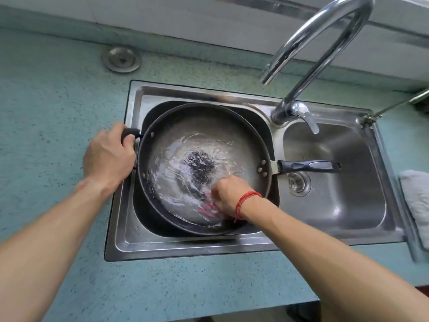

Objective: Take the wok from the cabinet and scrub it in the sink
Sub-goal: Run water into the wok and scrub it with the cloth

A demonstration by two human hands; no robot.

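Low centre, the right hand [228, 196] is pinching a pink scrubber [207, 209] against the near wall of the wet wok [204, 126]. Mid left, the left hand [109, 156] is curling around the side handle [130, 132]. The wok is sitting in the left basin of the sink [185, 242], long handle [308, 165] pointing right, faucet [329, 36] arching upper right.

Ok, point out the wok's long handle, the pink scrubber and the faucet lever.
long handle [311, 165], head view, black grip.
pink scrubber [205, 208], head view, part showing beside the fingers.
faucet lever [307, 118], head view, mid-lever.
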